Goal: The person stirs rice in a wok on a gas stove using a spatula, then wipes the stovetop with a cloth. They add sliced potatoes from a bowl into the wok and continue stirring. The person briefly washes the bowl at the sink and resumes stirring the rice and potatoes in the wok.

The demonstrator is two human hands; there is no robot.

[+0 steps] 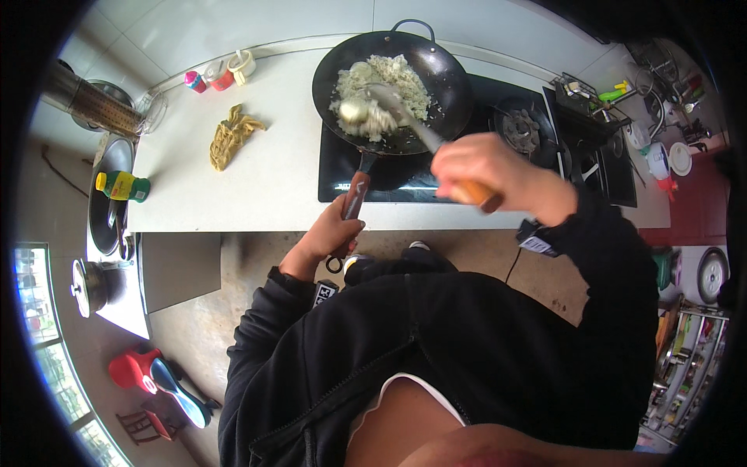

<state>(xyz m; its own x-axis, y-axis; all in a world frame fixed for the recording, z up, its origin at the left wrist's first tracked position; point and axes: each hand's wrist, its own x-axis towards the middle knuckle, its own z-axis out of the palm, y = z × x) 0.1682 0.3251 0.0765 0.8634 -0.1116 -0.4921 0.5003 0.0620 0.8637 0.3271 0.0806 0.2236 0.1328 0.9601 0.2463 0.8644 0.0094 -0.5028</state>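
Observation:
A dark wok (451, 97) sits on the black cooktop (342, 175), holding a heap of white rice (401, 74) with a few paler lumps in it. My left hand (331, 229) is closed round the wok's wooden handle (357, 194) at the counter's front edge. In my right hand (486, 171), above the near right side of the wok, is a metal spatula (424, 134) with an orange-brown wooden grip. Its head reaches into the rice near the middle of the wok. Motion blurs the spatula and right hand, so the head's exact shape is unclear.
A crumpled yellow-brown cloth (232, 138) lies on the white counter (272, 179) left of the cooktop. Small containers (219, 75) stand by the wall. A green bottle with a yellow cap (124, 187) is at the sink's edge. A second burner (520, 131) lies right of the wok.

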